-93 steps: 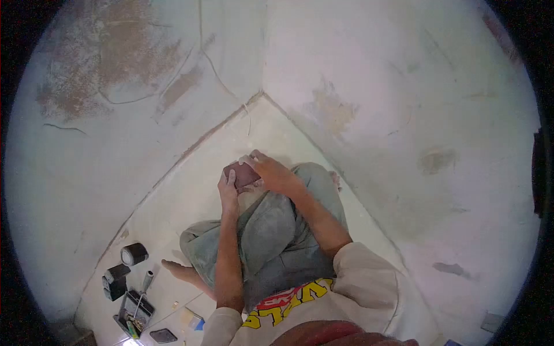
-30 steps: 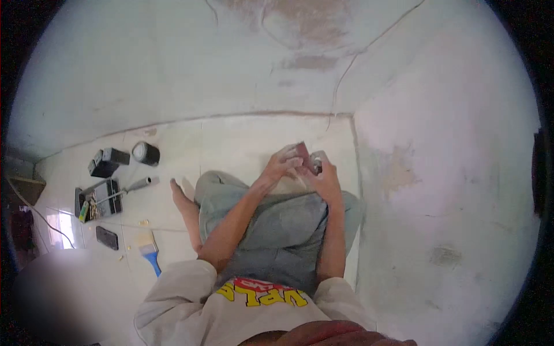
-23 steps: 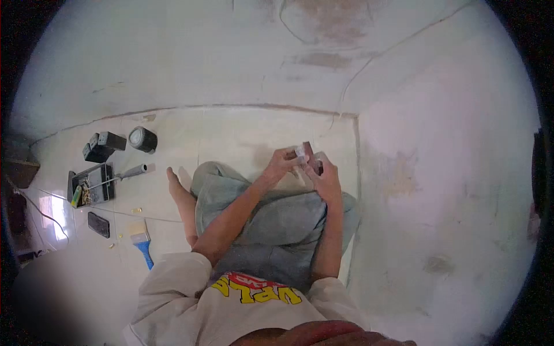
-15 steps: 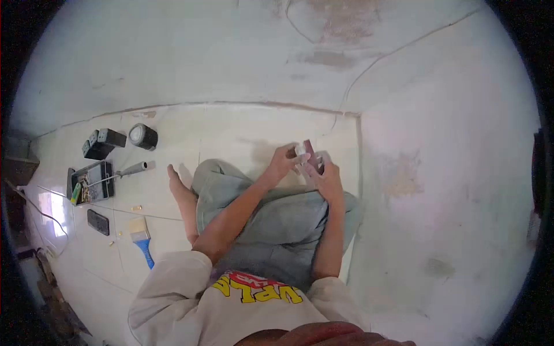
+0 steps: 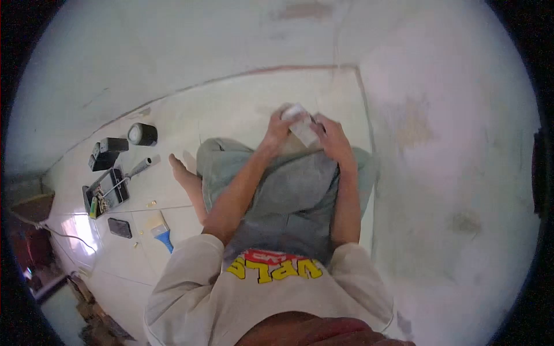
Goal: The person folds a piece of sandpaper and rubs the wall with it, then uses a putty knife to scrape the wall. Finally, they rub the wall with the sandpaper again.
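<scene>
A small whitish packet or folded sheet [image 5: 301, 126], blurred and too small to identify, is held between both hands above the lap. My left hand [image 5: 280, 126] is closed on its left edge, with the fingers at its upper corner. My right hand [image 5: 333, 138] grips its right side, where a small dark part shows by the fingertips. The crossed legs in grey-green trousers [image 5: 283, 184] lie just below the hands.
On the tiled floor at left are a black round container [image 5: 142, 134], black boxes [image 5: 108, 153], a black tray [image 5: 118, 190] with a roller [image 5: 140, 167] and small items, a black phone-like object [image 5: 120, 228] and a blue-handled brush [image 5: 162, 232]. Walls stand ahead and at right.
The view has tilted and shifted. Both hands are higher in the frame, and the held thing has turned to show a broad whitish face instead of a reddish-brown one.
</scene>
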`<state>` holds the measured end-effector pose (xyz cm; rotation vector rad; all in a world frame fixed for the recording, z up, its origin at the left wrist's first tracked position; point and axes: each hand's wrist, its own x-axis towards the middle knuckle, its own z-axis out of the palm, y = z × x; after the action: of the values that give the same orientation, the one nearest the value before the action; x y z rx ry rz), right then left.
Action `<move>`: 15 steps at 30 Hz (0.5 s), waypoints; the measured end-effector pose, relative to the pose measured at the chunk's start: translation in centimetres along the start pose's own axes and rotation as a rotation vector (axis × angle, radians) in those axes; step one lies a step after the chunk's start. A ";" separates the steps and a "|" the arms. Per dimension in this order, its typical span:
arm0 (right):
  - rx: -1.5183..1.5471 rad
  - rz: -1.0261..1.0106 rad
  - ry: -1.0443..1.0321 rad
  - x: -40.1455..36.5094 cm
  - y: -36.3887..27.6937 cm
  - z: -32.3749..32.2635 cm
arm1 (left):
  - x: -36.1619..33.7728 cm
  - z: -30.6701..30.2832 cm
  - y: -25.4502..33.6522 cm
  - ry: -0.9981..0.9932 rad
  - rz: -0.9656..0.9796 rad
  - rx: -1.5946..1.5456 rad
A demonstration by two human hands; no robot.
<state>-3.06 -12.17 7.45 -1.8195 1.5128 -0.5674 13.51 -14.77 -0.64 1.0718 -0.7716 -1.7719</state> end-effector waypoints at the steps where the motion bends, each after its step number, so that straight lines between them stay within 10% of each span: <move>1: 0.015 0.037 0.003 -0.1 0.7 0.5 | 0.0 -0.3 0.2 -0.087 0.029 -0.111; 15: 0.180 -0.003 0.149 -0.4 0.0 -0.2 | -1.2 0.6 1.3 -0.122 0.063 -0.112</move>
<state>-3.33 -11.87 7.61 -1.6727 1.5042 -0.8293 13.73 -14.17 1.11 0.8635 -0.7624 -1.8174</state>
